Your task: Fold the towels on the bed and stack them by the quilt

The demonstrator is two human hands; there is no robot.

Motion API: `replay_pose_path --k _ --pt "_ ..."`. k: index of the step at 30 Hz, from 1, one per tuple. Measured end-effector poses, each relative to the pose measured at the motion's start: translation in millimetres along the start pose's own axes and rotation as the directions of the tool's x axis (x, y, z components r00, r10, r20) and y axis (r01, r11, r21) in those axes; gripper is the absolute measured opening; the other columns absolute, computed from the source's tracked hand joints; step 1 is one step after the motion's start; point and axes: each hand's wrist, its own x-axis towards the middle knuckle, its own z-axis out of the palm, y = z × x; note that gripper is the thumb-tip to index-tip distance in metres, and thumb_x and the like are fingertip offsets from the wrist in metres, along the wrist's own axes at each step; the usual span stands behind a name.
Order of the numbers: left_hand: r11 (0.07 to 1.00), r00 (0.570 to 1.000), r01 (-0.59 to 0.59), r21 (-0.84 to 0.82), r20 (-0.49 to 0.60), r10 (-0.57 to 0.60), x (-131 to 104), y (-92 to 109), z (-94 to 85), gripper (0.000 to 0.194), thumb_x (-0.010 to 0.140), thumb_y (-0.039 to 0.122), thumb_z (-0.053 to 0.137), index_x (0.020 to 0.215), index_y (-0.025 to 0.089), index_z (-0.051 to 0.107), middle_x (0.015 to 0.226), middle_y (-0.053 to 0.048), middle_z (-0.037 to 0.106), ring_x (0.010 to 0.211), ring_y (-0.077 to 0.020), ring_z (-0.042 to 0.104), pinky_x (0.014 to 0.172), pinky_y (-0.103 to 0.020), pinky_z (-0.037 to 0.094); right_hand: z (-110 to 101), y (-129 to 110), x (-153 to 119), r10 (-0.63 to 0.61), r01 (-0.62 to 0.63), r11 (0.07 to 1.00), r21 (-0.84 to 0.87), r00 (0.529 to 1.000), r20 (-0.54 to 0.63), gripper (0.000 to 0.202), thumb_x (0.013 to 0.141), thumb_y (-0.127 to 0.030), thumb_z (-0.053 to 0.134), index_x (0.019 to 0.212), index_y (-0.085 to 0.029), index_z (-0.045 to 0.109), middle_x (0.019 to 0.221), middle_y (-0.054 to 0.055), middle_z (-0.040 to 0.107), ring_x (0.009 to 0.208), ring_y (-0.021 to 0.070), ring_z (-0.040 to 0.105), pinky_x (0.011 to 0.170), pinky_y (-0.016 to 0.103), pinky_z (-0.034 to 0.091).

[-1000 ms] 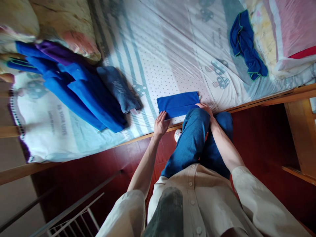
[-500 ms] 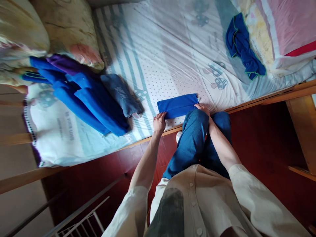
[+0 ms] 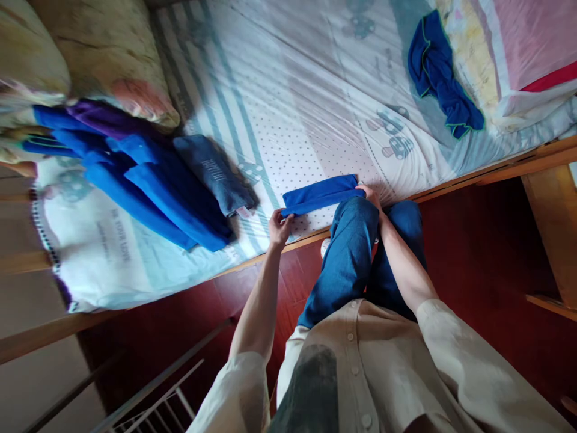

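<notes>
A blue garment [image 3: 321, 192], folded into a narrow strip, lies on the sheet by the bed's front edge. My left hand [image 3: 280, 227] pinches its near left corner between thumb and fingers. At the other end my right hand [image 3: 372, 197] grips the near right corner, close to a small white tag; its fingers are partly hidden behind my knee. The near edge of the cloth is lifted and folded up a little. What kind of garment it is does not show.
Left of it lie a rolled dark blue-grey garment [image 3: 216, 174], blue trousers [image 3: 166, 192] and a purple cloth [image 3: 112, 123]. Pillows [image 3: 103, 54] stand behind these. A crumpled blue garment with green edging [image 3: 442, 72] rests at right by pink bedding [image 3: 532, 42]. A wooden rail [image 3: 496, 174] edges the bed.
The blue garment's near edge has come up and folded over, so the strip looks narrower. My left hand has turned and now pinches the corner rather than lying on it.
</notes>
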Motion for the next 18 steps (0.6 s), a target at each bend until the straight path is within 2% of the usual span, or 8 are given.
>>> replay_pose_path --k 3,7,13,18 --pt "0.994 0.999 0.018 -0.107 -0.043 -0.023 1.5 4.4 7.7 0.039 0.073 0.049 0.075 0.094 0.02 0.06 0.082 -0.003 0.067 0.082 -0.0173 0.063 0.073 -0.026 0.049 6.1 2.0 4.8 0.065 -0.063 0.997 0.036 0.996 -0.063 0.034 0.089 -0.025 0.063 0.121 -0.014 0.065 0.129 0.015 0.074 0.117 0.0271 0.066 0.108 0.037 0.05" --pt "0.992 0.992 0.077 -0.097 -0.09 -0.086 4.5 10.0 8.5 0.035 0.081 0.05 0.071 0.091 0.018 0.061 0.076 -0.001 0.063 0.077 -0.0157 0.06 0.069 -0.024 0.046 11.5 4.4 6.3 0.126 -0.119 0.99 0.073 0.986 -0.107 0.016 0.092 -0.033 0.061 0.101 -0.02 0.061 0.113 0.012 0.077 0.102 0.024 0.065 0.097 0.034 0.05" --pt "0.966 0.979 0.183 0.182 -0.123 -0.162 9.5 17.3 4.3 0.032 0.091 0.047 0.061 0.08 0.018 0.063 0.062 0.001 0.053 0.069 -0.0165 0.052 0.063 -0.025 0.038 9.1 5.1 -0.7 0.16 -0.161 0.987 -0.007 0.984 -0.076 0.018 0.095 -0.038 0.055 0.084 -0.023 0.053 0.094 0.01 0.074 0.091 0.0223 0.06 0.088 0.031 0.043" --pt "0.905 0.97 0.235 0.356 -0.15 -0.193 12.1 23.8 7.3 0.03 0.095 0.041 0.055 0.082 0.016 0.068 0.067 -0.002 0.06 0.072 -0.0187 0.056 0.066 -0.028 0.039 7.2 1.0 -3.5 0.194 -0.198 0.979 -0.052 0.978 -0.076 0.02 0.096 -0.037 0.055 0.082 -0.023 0.053 0.092 0.011 0.073 0.09 0.0221 0.057 0.087 0.031 0.039"
